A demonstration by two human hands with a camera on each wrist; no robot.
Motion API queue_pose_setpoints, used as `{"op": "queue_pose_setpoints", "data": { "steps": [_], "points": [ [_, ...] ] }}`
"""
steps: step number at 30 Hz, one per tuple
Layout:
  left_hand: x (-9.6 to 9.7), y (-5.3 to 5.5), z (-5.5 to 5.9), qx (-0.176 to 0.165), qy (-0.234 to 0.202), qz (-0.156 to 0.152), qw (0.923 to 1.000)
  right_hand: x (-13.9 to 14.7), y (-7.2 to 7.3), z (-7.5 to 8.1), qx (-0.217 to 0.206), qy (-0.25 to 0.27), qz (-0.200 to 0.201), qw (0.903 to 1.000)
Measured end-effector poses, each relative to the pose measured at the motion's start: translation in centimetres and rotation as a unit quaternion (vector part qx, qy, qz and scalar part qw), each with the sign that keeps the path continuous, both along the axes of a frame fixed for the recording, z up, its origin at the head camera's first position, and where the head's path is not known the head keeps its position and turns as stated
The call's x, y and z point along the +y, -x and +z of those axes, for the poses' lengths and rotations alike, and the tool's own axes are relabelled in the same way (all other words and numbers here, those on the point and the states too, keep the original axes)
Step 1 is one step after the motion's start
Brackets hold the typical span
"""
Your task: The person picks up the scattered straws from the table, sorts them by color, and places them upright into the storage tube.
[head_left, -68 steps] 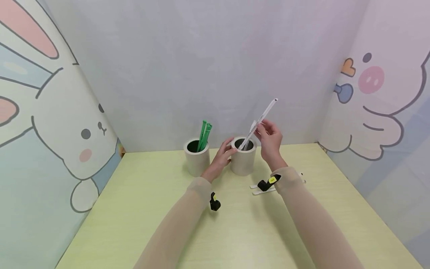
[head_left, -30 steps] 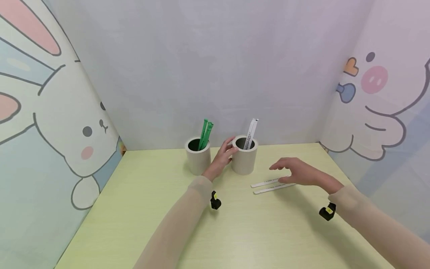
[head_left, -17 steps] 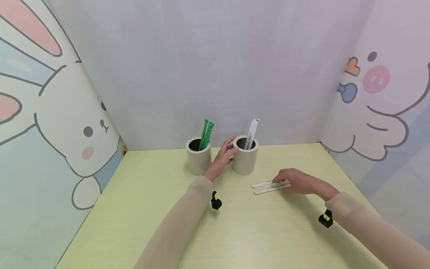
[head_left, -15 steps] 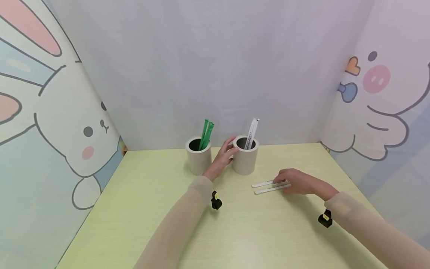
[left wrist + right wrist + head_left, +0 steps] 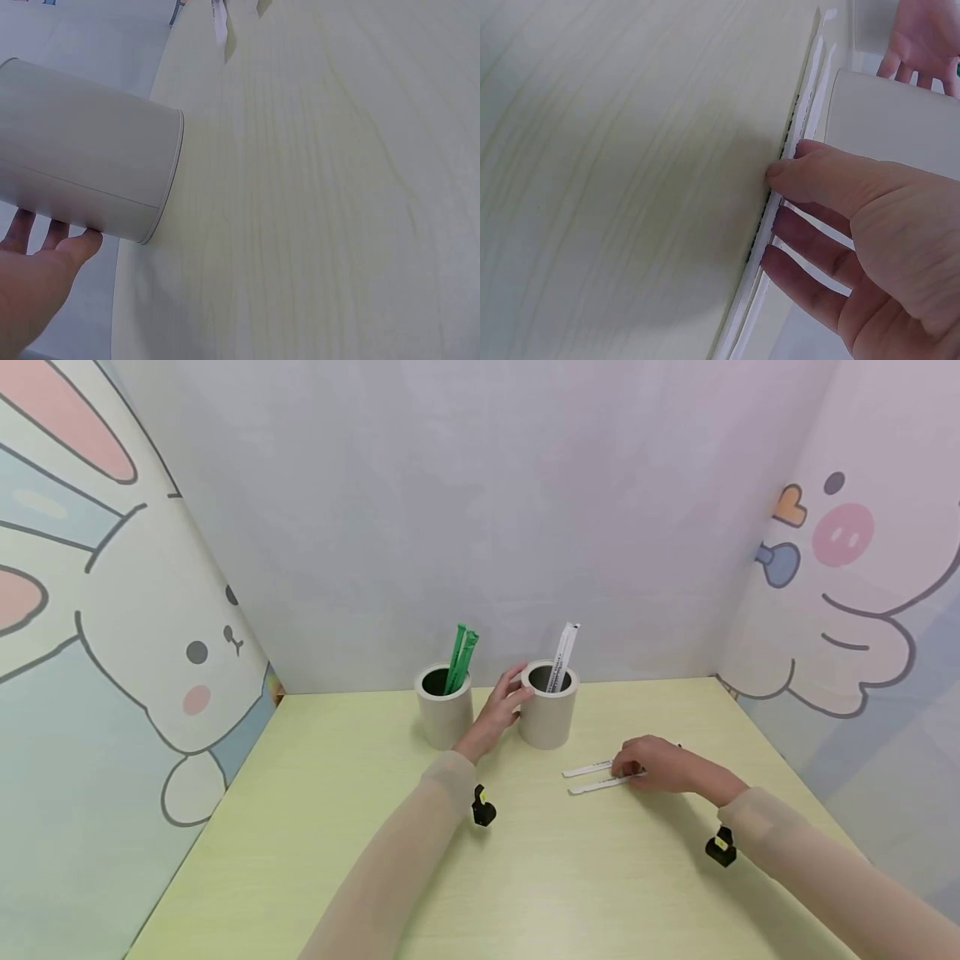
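In the head view my left hand rests on the left side of the right-hand off-white cup. Its fingertips touch the cup wall, as the left wrist view also shows. White paper-wrapped straws lean inside that cup. To the right, my right hand is low at the table, thumb and fingers on either side of a white wrapped straw with dark print, pinching it. A second white straw lies alongside; the hand hides parts of both.
Left of my left hand stands a matching off-white cup with several green wrapped straws. The pale wooden table ends at a plain backdrop, with cartoon-printed panels on both sides.
Earlier my right hand held a white straw over the right cup; that straw now stands inside. The right hand has come down onto the straws on the table. The left hand stays at the cup.
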State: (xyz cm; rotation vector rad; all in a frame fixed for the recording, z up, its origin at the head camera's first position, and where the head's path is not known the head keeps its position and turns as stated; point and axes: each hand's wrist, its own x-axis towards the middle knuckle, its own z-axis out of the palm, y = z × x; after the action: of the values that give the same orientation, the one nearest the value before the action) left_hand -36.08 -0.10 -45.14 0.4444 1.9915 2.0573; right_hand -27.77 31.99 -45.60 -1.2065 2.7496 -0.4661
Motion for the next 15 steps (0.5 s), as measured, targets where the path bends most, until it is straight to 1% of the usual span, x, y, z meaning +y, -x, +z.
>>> {"op": "queue_pose_setpoints", "data": {
  "steps": [4, 10, 15],
  "points": [
    [0.02, -0.03, 0.01, 0.001, 0.002, 0.000, 1.0000, 0.03, 0.30, -0.16, -0.002, -0.012, -0.006, 0.9999],
    [0.06, -0.12, 0.10, -0.002, -0.002, 0.004, 1.0000, -0.29, 0.37, 0.22, -0.027, -0.030, -0.031, 0.9987],
    [0.09, -0.17, 0.14, -0.004, -0.002, 0.010, 0.9999, -0.44, 0.31, 0.43, -0.030, -0.016, -0.020, 0.9992]
  ]
}}
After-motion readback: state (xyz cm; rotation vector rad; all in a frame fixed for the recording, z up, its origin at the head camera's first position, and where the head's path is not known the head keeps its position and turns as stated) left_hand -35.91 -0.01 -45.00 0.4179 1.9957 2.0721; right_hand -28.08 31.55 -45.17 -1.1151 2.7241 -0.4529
